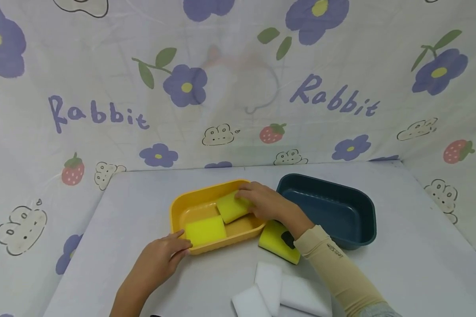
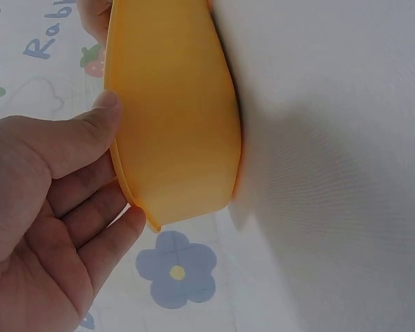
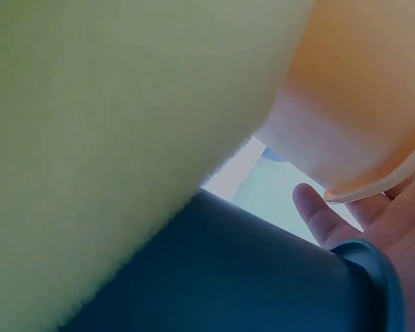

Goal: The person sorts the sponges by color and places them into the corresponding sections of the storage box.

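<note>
A yellow bin (image 1: 206,193) sits left of centre on the table, with two yellow sponges inside. My left hand (image 1: 157,263) pinches the bin's near left corner; in the left wrist view the thumb lies on the outer wall of the bin (image 2: 176,117). One sponge (image 1: 205,231) lies by the near wall close to that hand. My right hand (image 1: 267,201) reaches over the bin's right end and grips the second sponge (image 1: 231,207), which is tilted. In the right wrist view a blurred sponge surface (image 3: 117,124) hides much of the scene, and the grasp is not visible.
A dark blue bin (image 1: 329,207) stands right of the yellow one, under and beside my right forearm. Another yellow sponge (image 1: 275,244) with a dark underside leans near the bins. White sponge-like blocks (image 1: 269,281) lie in front. A printed curtain (image 1: 238,88) hangs behind.
</note>
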`<action>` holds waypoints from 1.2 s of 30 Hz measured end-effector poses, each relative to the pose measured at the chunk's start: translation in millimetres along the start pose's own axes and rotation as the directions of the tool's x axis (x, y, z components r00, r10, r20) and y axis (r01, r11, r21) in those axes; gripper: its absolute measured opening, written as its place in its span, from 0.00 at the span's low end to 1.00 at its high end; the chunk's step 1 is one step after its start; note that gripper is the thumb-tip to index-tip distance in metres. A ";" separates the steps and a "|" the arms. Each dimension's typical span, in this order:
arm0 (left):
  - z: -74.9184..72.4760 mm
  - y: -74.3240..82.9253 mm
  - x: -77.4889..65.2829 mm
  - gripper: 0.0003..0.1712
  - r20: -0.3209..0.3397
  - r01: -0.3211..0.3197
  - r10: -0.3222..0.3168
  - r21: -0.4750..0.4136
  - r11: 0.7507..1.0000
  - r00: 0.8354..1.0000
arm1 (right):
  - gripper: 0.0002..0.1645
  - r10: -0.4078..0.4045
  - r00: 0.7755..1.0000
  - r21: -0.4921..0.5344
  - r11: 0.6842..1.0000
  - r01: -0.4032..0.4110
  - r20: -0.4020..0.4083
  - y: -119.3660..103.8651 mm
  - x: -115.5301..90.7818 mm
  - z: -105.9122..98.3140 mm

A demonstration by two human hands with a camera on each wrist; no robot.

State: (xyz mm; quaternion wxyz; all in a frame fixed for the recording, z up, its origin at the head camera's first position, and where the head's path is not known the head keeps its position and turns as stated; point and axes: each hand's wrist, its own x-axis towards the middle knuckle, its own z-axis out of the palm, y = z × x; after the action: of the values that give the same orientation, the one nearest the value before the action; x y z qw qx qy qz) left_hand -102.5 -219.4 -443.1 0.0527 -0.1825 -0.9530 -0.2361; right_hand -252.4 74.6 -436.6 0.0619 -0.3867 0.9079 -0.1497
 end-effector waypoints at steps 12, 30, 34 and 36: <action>1.7 0.3 0.1 0.10 0.006 0.013 -0.013 -0.006 1.000 1.000 | 0.25 -0.003 1.000 0.046 0.999 0.003 0.000 -1.0 -2.7 -1.0; 0.9 -0.9 -0.5 0.11 0.000 -0.006 0.006 0.009 1.000 1.000 | 0.21 -0.008 1.000 0.037 0.999 0.008 0.006 1.1 -1.1 1.5; 0.7 -1.0 -0.5 0.11 0.002 -0.010 0.010 0.014 1.000 1.000 | 0.21 -0.004 1.000 0.035 0.999 0.004 0.011 1.4 0.0 2.5; 0.8 -1.1 -0.2 0.11 0.004 -0.009 0.009 0.015 1.000 1.000 | 0.21 -0.002 1.000 0.037 0.999 0.001 0.017 1.3 0.1 2.6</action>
State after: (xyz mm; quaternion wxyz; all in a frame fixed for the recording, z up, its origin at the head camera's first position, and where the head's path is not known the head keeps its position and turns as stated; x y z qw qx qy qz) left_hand -102.7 -220.1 -444.4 0.0535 -0.1870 -0.9539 -0.2285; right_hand -252.8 74.7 -439.5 0.0767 -0.3873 0.9041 -0.1633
